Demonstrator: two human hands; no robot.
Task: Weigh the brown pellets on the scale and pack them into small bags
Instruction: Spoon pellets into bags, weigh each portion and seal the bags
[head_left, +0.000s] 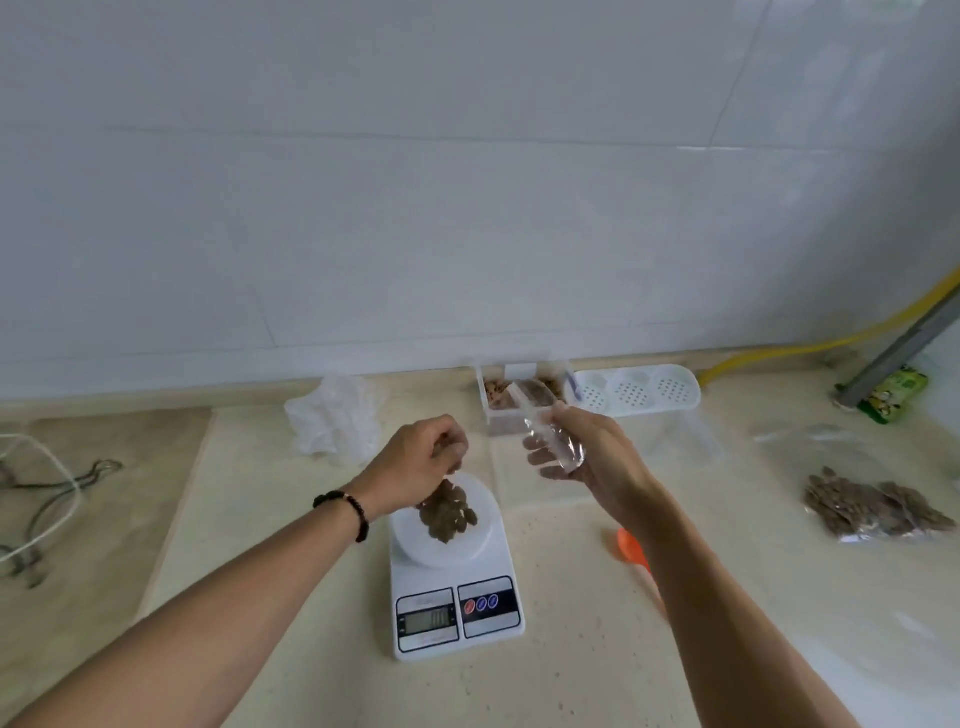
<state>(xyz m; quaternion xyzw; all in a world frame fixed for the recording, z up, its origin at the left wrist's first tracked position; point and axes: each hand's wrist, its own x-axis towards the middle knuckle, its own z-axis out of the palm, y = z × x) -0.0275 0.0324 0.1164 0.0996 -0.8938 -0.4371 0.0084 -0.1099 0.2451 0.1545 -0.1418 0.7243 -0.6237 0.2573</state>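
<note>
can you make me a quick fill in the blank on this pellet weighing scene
1. The brown pellets are heaped on the white ____.
2. The right hand holds a small clear ____.
3. The beaded bracelet is on the ____ wrist.
4. The packed bags of pellets lie to the person's ____.

Missing words: scale; bag; left; right

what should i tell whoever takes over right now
Left hand: fingers curled round a few brown pellets, above the pile on the scale.
Right hand: holds a small clear bag, apparently still empty.
Pellet container at the wall.
Done: filled bags lie at far right.
Left: settle this weight, bag the pile. The display is unreadable.
</note>
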